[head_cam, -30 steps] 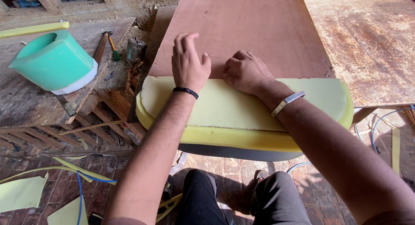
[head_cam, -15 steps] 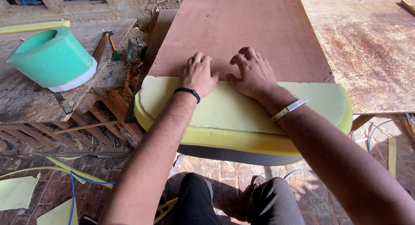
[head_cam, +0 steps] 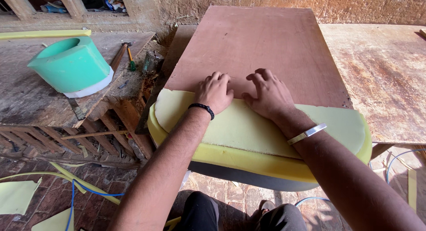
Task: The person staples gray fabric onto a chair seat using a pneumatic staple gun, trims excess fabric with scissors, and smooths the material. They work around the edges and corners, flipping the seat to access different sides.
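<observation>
**A:** What's closest to you?

**Me:** My knees in dark trousers, then brick floor with foam offcuts [head_cam: 15,196] and a blue cable [head_cam: 73,200]. Above that, the yellow foam cushion [head_cam: 248,138], lying over the near edge of the brown board [head_cam: 262,45] on the tabletop [head_cam: 386,80], a dark base under it.

**A:** And your hands?

**Me:** Both are flat on the pale top layer, at its far edge where it meets the board. My left hand [head_cam: 215,91] has its fingers together, pressing down; it grips nothing. My right hand [head_cam: 266,93] is just beside it, fingers slightly spread and curled, tips on the board, also holding nothing.

**A:** What step is that?

**Me:** I'd judge I'm pressing the top layer down along that edge. Working outward toward the corners would call for even pressure.

**A:** Any containers?

**Me:** A green tub-shaped piece [head_cam: 71,64] on the left bench, open-topped; it looks empty. Beyond it lies a hammer [head_cam: 119,56], and beside that a small tin [head_cam: 153,61]; I can't tell its contents.
</observation>
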A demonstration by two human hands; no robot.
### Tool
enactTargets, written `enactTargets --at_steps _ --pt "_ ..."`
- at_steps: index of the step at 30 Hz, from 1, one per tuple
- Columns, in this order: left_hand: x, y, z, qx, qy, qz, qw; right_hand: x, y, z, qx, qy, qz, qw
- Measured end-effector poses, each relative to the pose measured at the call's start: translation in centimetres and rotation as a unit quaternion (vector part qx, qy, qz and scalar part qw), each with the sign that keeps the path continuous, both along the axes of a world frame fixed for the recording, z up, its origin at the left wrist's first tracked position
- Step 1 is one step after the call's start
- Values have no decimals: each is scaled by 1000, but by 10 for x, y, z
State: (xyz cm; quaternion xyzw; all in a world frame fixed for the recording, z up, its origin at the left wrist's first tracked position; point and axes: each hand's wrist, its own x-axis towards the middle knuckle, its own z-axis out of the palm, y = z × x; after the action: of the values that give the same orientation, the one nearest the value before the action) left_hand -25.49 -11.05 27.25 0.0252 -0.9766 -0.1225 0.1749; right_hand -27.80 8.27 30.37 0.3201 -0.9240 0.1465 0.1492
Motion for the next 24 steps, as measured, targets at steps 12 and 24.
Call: enactTargets --at_steps 12,24 --pt "-10 -4 3 -28 -28 55 998 -7 -7 -2 18 -48 -42 998" --pt "-10 -2 3 5 -92 28 995 -28 -13 -14 154 -94 -66 981"
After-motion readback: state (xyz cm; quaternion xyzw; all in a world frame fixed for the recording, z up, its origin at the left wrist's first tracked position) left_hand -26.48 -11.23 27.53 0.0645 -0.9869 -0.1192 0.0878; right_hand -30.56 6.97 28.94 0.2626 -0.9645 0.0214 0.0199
